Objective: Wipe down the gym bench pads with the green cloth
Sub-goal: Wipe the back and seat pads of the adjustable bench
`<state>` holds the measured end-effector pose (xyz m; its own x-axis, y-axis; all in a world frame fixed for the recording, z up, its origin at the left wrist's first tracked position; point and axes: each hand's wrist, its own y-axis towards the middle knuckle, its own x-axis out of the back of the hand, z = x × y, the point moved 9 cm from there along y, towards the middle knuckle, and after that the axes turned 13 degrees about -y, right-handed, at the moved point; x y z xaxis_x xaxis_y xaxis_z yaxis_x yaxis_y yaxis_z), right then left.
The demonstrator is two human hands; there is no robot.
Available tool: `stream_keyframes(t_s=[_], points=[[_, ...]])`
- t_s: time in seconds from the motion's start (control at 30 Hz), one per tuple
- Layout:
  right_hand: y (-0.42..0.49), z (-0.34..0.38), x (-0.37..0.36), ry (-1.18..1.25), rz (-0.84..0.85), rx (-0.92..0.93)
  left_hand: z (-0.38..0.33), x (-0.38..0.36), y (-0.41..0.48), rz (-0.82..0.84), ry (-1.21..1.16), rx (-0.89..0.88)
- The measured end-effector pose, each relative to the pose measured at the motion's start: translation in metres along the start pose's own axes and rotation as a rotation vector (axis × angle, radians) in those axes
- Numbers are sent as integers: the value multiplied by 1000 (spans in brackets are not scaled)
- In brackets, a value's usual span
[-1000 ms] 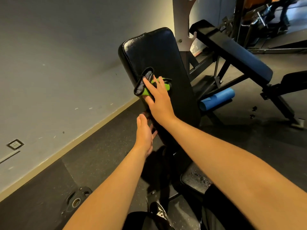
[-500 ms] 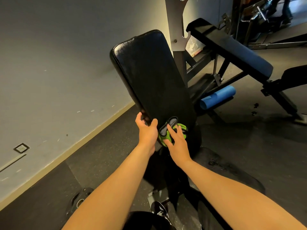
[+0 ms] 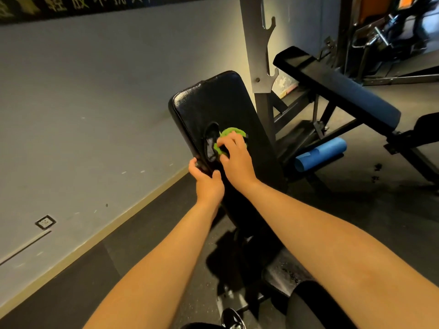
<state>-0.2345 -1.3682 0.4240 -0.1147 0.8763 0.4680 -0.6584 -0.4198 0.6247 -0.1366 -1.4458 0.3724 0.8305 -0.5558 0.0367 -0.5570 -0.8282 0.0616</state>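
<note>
- on the inclined black vinyl backrest pad [image 3: 225, 103], mid-height: crumpled green cloth [image 3: 231, 133], pressed against the surface by the right hand [image 3: 237, 160], fingers curled round it.
- left hand [image 3: 209, 184]: grips the pad's left edge.
- rolled blue mat [image 3: 320, 156]: floor, right of the pad.

Gym: padded benches [image 3: 337, 91], rubber floor [image 3: 356, 198].

- A glossy black upholstered backrest pad [image 3: 228, 103] stands tilted above the dark speckled rubber floor [image 3: 114, 269].
- A bunched green cloth [image 3: 231, 133] lies mid-pad, gripped by the right hand [image 3: 237, 160].
- The left hand [image 3: 209, 184] grips the pad's left edge, below the cloth.
- A rolled blue mat [image 3: 320, 154] lies right of the pad.
</note>
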Motion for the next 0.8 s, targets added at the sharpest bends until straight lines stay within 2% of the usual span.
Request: stream_keyframes(t_s=[0.07, 0.2, 0.3, 0.4, 0.6, 0.7, 0.8], points=[[-24, -29, -6, 15, -2, -116, 6, -2, 2, 4, 49, 11], [-85, -80, -25, 47, 101, -367, 15, -1, 3, -28, 83, 76], [-101, -93, -25, 38, 100, -493, 16, -3, 0, -43, 111, 81], [-73, -70, -16, -60, 54, -363, 15, -4, -2, -29, 138, 64], [16, 12, -10, 58, 137, 6, 14, -5, 2, 17, 176, 5], [13, 9, -17, 13, 159, 22, 17, -8, 0, 20, 171, -19], [-22, -29, -21, -19, 142, -121, 22, -10, 2, -3, 153, -11]])
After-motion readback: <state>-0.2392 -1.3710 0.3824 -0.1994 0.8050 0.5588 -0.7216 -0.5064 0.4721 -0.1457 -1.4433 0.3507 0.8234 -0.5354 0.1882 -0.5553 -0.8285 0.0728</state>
